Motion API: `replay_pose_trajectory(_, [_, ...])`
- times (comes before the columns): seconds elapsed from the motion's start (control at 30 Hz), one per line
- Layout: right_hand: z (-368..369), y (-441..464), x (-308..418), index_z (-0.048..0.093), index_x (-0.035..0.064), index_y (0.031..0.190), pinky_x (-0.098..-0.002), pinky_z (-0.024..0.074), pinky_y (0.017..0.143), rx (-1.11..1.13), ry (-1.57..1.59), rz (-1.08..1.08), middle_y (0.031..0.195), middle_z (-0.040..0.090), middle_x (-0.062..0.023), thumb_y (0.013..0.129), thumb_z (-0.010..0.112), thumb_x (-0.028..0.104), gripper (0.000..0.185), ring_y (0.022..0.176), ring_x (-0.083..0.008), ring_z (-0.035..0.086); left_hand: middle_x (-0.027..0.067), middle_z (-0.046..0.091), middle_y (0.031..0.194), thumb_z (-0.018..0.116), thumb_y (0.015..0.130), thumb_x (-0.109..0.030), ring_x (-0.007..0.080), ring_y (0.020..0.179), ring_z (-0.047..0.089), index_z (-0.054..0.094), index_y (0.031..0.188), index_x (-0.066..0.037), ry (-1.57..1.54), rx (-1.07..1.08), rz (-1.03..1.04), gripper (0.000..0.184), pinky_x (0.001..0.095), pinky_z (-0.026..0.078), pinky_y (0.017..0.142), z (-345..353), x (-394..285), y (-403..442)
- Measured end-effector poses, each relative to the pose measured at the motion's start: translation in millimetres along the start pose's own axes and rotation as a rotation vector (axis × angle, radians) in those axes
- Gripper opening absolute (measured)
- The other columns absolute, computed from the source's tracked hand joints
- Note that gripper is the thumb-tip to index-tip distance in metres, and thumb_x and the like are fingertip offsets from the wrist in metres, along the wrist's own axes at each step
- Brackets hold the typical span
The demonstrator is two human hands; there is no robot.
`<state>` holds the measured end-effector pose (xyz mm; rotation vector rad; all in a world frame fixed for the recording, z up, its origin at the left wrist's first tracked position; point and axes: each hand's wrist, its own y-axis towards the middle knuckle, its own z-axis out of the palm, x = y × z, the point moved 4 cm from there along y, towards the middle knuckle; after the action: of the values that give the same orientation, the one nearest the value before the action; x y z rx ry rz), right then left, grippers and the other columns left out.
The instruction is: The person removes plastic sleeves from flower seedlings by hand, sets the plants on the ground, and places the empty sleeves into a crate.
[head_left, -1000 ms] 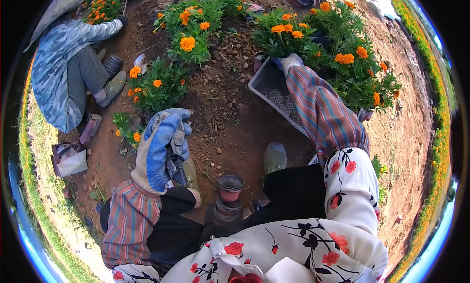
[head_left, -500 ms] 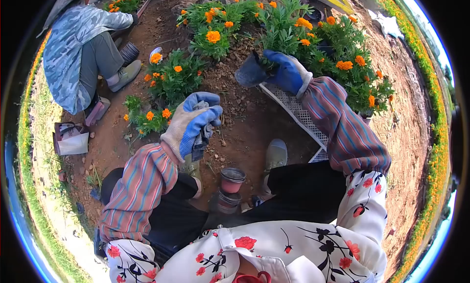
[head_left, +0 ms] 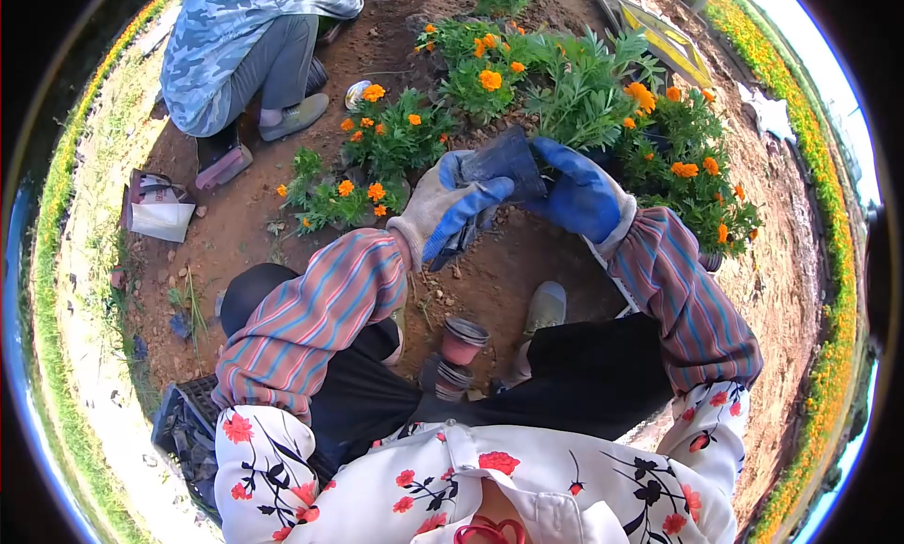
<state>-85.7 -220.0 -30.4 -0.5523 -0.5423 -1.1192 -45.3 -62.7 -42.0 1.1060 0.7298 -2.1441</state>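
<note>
A dark plastic plant pot (head_left: pixel 508 162) lies tilted on its side between my two hands, above the soil. My left hand (head_left: pixel 450 210), in a white and blue work glove, is closed round the pot's left end. Crumpled dark plastic (head_left: pixel 457 242) hangs below the same hand. In a similar blue glove, my right hand (head_left: pixel 586 194) curls at the pot's right end, by its rim; part of its fingers is hidden behind the pot. Whether a plant is inside the pot I cannot see. Below, between my feet, stand stacked small pots (head_left: pixel 461 342).
Orange marigolds (head_left: pixel 490 80) grow ahead and to the right. More marigolds (head_left: pixel 377 192) stand left of my hands. A person in a camouflage jacket (head_left: pixel 231 54) crouches at the upper left. A dark crate (head_left: pixel 188 431) is at my left side, and a yellow frame (head_left: pixel 669 45) lies at the back right.
My hands have come together. The left moved right and now grips the pot that the right hand held apart from it. The view has shifted left.
</note>
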Motion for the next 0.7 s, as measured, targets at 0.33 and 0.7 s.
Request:
replay_pose_trajectory(0.33, [-14, 24, -4, 0.048, 0.0085, 0.117, -0.0438, 0.0377, 0.094, -0.120, 0.128, -0.043, 0.117, 0.053, -0.0085, 0.088, 0.049, 0.020, 0.031, 0.106, -0.0229, 0.050, -0.0014, 0.055, 0.062, 0.062, 0.082, -0.023, 0.0057, 0.049, 0.052, 0.053, 0.089, -0.006, 0.087, -0.094, -0.110, 0.020, 0.0178, 0.042, 0.043, -28, 1, 12])
replay_pose_trajectory(0.7, [-33, 29, -5, 0.048, 0.0038, 0.115, -0.0405, 0.0384, 0.093, -0.194, 0.056, 0.022, 0.114, 0.054, -0.0091, 0.089, 0.043, 0.020, 0.031, 0.105, -0.0216, 0.051, 0.0012, 0.056, 0.061, 0.064, 0.080, -0.017, 0.0083, 0.045, 0.052, 0.051, 0.083, -0.008, 0.091, -0.086, -0.110, 0.016, 0.0208, 0.043, 0.041, -16, 0, 14])
